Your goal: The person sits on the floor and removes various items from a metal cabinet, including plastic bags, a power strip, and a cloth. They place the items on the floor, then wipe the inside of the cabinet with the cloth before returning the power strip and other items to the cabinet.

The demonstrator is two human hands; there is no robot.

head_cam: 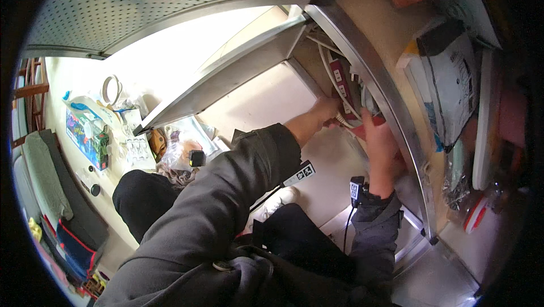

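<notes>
Inside the metal-framed rack, my left hand [321, 113] reaches to the lower end of a dark red power strip [340, 82]. Its fingers are partly hidden beside a ribbed white cable end. My right hand [376, 130], blurred, is a little to the right, behind the curved-looking metal post [382, 82]. Between the two hands shows a red thing [359, 130] too blurred to name. White cables [325, 58] run along the strip, and a plug [354, 74] sits at its side. Whether either hand grips anything is hidden by blur and overlap.
A perforated metal panel [170, 5] hangs above, and a metal shelf [229, 69] slants across. To the left lie a colourful box [87, 137], plastic bags [180, 145], a tape roll [111, 89] and a black adapter [196, 158]. At right stands a white plastic package [446, 86].
</notes>
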